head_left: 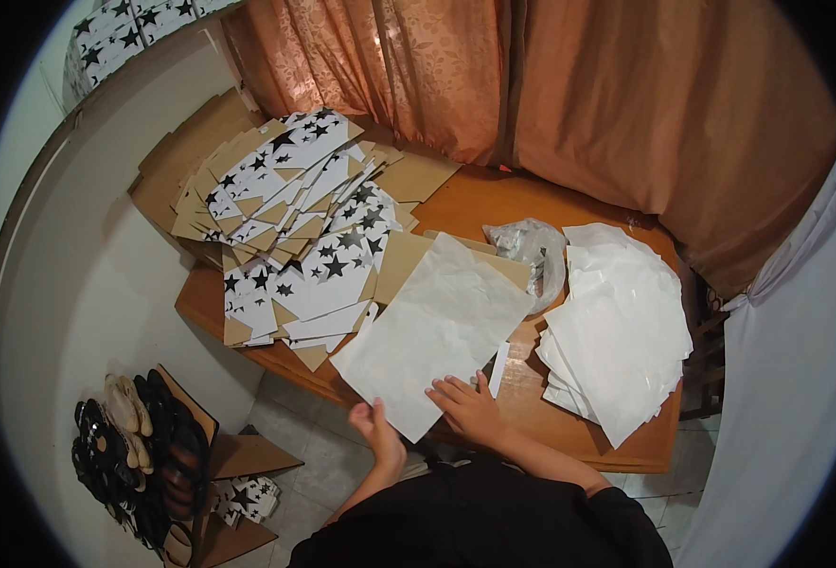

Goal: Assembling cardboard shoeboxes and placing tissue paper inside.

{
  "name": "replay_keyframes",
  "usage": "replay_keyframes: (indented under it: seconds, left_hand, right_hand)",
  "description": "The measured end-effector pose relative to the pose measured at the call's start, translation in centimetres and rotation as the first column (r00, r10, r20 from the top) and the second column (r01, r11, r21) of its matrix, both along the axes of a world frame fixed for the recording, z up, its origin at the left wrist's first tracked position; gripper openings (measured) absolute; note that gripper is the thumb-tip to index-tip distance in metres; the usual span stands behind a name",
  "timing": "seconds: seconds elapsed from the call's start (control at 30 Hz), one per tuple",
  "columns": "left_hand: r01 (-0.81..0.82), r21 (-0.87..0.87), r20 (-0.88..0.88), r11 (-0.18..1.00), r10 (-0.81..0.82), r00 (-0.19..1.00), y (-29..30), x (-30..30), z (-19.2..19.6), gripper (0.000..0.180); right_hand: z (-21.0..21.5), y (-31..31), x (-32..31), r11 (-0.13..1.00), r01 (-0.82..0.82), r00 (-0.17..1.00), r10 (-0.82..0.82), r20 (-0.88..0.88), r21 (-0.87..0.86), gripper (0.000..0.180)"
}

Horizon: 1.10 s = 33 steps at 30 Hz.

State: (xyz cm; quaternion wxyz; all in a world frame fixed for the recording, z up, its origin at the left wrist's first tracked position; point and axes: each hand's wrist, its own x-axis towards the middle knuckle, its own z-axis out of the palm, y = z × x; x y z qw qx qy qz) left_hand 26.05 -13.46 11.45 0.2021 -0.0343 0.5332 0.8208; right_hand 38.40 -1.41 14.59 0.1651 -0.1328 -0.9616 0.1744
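Observation:
A large sheet of white tissue paper [437,327] lies across the near part of the wooden table [494,204]. My left hand [380,431] pinches the sheet's near left corner at the table's front edge. My right hand [470,407] rests flat on the sheet's near end, fingers spread. Under the sheet lies a flat brown cardboard piece [399,260].
A pile of flat star-printed box blanks [295,208] covers the table's left side. A stack of white tissue sheets [617,327] sits at the right, a clear plastic bag [532,248] behind it. Orange curtains [532,85] hang behind. Shoes [139,454] stand on the floor at left.

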Motion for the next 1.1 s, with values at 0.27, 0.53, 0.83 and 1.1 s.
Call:
replay_keyframes:
  seconds: [0.27, 0.53, 0.83, 1.1]
  left_hand:
    - [0.199, -0.318, -0.859, 0.927, -0.370, 0.354, 2.2, -10.7, 7.0, 0.037]
    - [0.401, -0.847, -0.531, 0.349, -0.570, -0.627, 12.1, -10.6, 11.6, 0.038]
    - [0.013, -0.988, -0.046, 0.153, -0.212, -0.976, 15.3, -12.8, -0.8, 0.051]
    - [-0.020, -0.996, 0.007, 0.086, -0.156, -0.988, 16.3, -13.2, -7.7, 0.055]
  right_hand:
    - [1.3, 3.5, 2.1, 0.971, -0.209, 0.973, 0.218, 0.076, -0.116, 0.059]
    - [1.6, 4.9, 3.8, 1.000, 0.029, 0.988, -0.028, 0.149, -0.008, 0.052]
    - [1.2, -0.3, 2.4, 0.967, 0.254, 0.967, -0.254, 0.026, 0.002, 0.037]
    - [-1.0, -2.7, 0.4, 0.893, 0.410, 0.911, -0.410, 0.037, -0.184, 0.022]
